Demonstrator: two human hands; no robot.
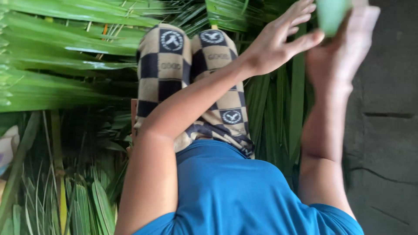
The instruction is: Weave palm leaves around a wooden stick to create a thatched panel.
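Note:
My left hand (pixel 278 41) is stretched out over my knees with its fingers spread, and its fingertips come close to a pale green strip of palm leaf (pixel 331 15) at the top edge. My right hand (pixel 344 48), blurred, is closed around the lower end of that strip. Most of the strip is cut off by the frame. Both arms reach forward over my lap, with checkered beige and dark trousers (pixel 167 61) and a blue shirt (pixel 235 191) below them.
Long green palm fronds (pixel 56 56) lie piled on the left and ahead of my legs, with more narrow leaves (pixel 82 200) at the lower left. On the right is a dark, cracked concrete floor (pixel 387 130). A pale cloth (pixel 6 146) shows at the left edge.

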